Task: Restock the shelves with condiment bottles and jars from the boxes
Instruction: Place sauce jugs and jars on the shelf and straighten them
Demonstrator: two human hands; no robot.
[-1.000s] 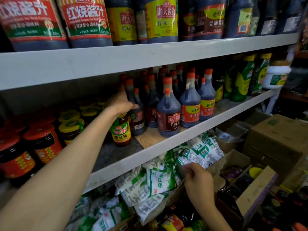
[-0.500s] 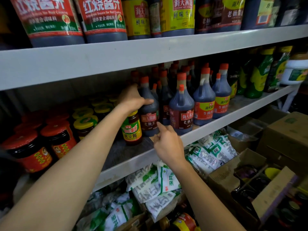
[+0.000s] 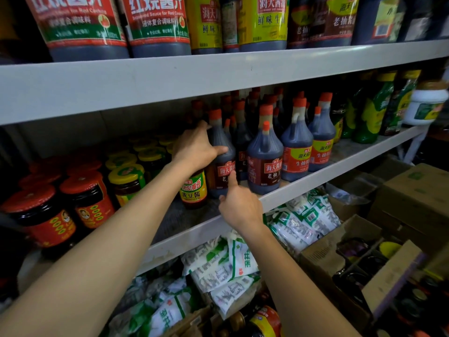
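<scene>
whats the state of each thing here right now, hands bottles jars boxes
dark soy bottle, upright on shelf, capped
left hand, grips that bottle's shoulder
right hand, index finger touches that bottle's label
bean paste jar, upright, lid hidden by wrist
red-lidded jars, upright, lids on
cardboard box, flaps open

Jars [image 3: 82, 198] L of bottles [image 3: 264, 161] on mid shelf [image 3: 315, 181]; bags [image 3: 301, 220] below, boxes [image 3: 323, 257] btm-R.
</scene>
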